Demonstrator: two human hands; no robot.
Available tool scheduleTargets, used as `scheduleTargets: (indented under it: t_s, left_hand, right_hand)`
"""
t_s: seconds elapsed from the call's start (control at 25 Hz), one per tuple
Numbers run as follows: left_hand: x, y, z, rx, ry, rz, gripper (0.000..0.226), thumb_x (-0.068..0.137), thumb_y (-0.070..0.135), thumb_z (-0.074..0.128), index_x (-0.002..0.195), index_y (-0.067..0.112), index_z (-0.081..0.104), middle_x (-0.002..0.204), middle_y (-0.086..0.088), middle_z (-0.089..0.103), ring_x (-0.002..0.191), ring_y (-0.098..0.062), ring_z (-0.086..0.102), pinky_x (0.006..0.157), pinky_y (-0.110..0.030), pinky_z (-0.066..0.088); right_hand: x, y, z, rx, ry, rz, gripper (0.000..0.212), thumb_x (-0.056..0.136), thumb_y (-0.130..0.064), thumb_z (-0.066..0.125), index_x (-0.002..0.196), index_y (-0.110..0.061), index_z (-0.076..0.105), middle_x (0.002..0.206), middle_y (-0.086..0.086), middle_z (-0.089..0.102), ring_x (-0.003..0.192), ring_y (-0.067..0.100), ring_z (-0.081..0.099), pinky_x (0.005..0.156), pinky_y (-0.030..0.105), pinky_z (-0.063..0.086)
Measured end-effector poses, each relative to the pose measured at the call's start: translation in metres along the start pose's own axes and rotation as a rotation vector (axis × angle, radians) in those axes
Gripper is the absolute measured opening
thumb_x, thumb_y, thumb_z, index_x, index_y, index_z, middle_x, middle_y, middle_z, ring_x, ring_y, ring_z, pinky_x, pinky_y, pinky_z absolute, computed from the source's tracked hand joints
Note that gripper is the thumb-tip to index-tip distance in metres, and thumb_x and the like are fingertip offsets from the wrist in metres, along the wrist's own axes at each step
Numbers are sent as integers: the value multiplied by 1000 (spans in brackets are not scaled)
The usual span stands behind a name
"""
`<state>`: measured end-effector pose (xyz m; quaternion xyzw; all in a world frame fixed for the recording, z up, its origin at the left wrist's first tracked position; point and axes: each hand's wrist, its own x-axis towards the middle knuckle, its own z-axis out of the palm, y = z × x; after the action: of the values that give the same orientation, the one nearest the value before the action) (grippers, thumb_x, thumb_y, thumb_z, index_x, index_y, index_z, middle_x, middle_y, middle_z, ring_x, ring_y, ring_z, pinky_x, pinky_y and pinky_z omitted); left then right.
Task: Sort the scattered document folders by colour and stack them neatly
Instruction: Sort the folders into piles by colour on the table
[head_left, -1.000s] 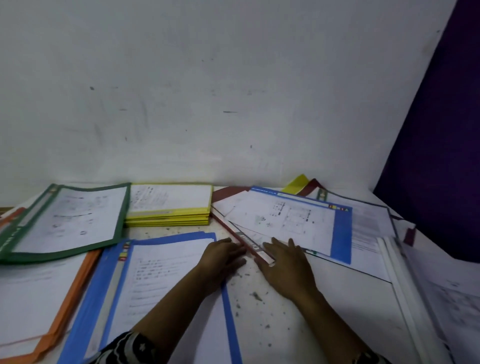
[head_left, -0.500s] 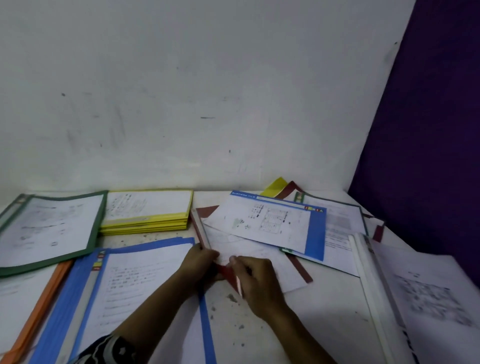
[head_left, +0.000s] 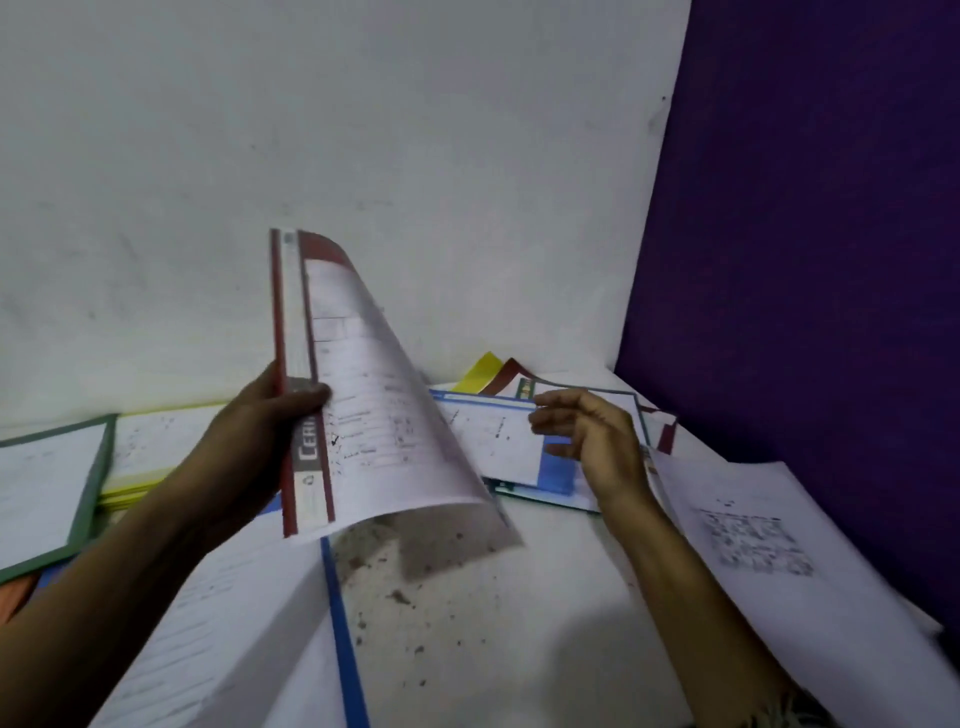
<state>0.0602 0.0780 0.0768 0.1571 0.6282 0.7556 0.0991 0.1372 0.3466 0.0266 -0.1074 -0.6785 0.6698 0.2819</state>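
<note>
your left hand (head_left: 254, 431) grips the red folder (head_left: 363, 395) by its spine, held upright above the table (head_left: 467, 623). its front sheet bows open, so pages may slip out. your right hand (head_left: 592, 441), fingers relaxed and apart, hovers over the blue folder (head_left: 558, 475) and could nudge that pile.

bare speckled tabletop (head_left: 467, 623) open right of the blue folder (head_left: 340, 623), raised red folder (head_left: 374, 426) overhanging its far end, overlapping folder heap (head_left: 493, 447) blocking far right of it, loose printed sheet (head_left: 753, 545) farther right, green folder (head_left: 88, 493) and yellow stack (head_left: 124, 491) crowding its left
</note>
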Motion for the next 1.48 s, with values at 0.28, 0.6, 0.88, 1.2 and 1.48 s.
scheduleTargets:
  t_s: [0.28, 0.6, 0.88, 1.2, 1.48]
  left_hand:
    - [25, -81, 40, -200, -6, -181, 30, 96, 10, 50, 124, 18, 56, 116, -19, 69, 105, -38, 67, 87, -50, 56]
    - [46, -142, 74, 345, 240, -359, 26, 93, 2, 54, 118, -2, 56, 95, -16, 64, 83, -32, 62, 77, -43, 53]
    - [39, -152, 84, 595, 367, -212, 18, 84, 11, 64, 99, 13, 55, 87, -15, 64, 74, -33, 61, 64, -39, 52]
    - [46, -163, 84, 736, 383, -84, 62, 62, 36, 54, 122, 21, 58, 85, -13, 64, 80, -32, 62, 76, -39, 46]
    - [47, -168, 88, 790, 382, -54, 63, 65, 36, 54, 126, 20, 57, 92, -18, 68, 81, -36, 64, 79, -43, 50]
  right_hand:
    - [47, 41, -135, -898, 107, 306, 26, 94, -29, 45, 105, -14, 63, 115, 8, 65, 99, 20, 60, 88, 35, 48]
    - [43, 94, -168, -1353, -112, 497, 65, 95, -56, 25, 153, -26, 24, 160, 0, 23, 144, 32, 23, 116, 50, 19]
    - [137, 96, -185, -1038, 115, 456, 28, 80, -29, 58, 103, -14, 61, 109, 6, 64, 95, 26, 63, 81, 36, 54]
    - [196, 146, -180, -933, 211, 529, 68, 74, -48, 64, 134, -21, 46, 130, 3, 56, 120, 28, 53, 106, 40, 34]
    - [208, 147, -185, -469, 513, 371, 67, 85, -4, 62, 145, -26, 42, 127, 4, 63, 108, 27, 61, 100, 48, 47]
